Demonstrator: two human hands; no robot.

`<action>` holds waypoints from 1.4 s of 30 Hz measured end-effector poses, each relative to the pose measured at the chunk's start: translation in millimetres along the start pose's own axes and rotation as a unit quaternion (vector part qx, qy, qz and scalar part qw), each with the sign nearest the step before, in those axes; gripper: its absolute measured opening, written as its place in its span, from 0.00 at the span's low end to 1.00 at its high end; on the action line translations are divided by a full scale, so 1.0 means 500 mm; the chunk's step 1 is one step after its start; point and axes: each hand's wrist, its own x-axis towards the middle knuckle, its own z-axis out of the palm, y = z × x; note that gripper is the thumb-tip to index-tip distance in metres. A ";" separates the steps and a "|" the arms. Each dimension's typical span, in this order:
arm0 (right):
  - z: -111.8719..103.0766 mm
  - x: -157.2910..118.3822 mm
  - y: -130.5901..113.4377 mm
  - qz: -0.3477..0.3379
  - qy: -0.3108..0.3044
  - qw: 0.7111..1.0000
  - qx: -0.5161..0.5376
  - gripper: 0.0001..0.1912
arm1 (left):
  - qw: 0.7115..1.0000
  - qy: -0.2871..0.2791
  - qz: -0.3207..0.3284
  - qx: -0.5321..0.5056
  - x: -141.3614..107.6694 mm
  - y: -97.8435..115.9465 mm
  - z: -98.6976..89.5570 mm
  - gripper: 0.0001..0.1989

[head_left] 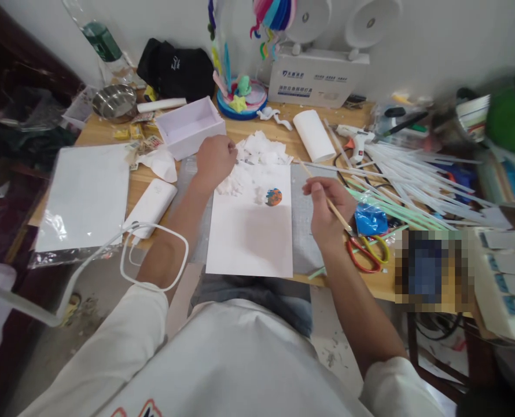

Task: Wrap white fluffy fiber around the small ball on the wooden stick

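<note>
My right hand [331,208] is closed around a thin wooden stick [336,213], whose thin end points up and left. A white sheet of paper [251,243] lies on a grey mat [312,246] in front of me. On the sheet sits a small round orange and blue piece [274,197], with a little white tuft beside it. My left hand [216,159] is curled at the sheet's upper left, by a heap of torn white tissue [261,149]. Its fingertips are pressed together, and what they hold, if anything, is hidden.
A pale open box [190,127] stands behind my left hand. A white power bank [151,205] and cable lie near my left forearm. Scissors [365,252], a glue gun [356,139] and many pale strips [422,174] cover the right side. A white roll [313,136] lies behind.
</note>
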 end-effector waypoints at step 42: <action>0.037 0.010 0.046 -0.003 0.032 0.999 0.017 0.25 | 0.882 -0.322 0.204 -0.276 -0.207 0.048 0.044 0.07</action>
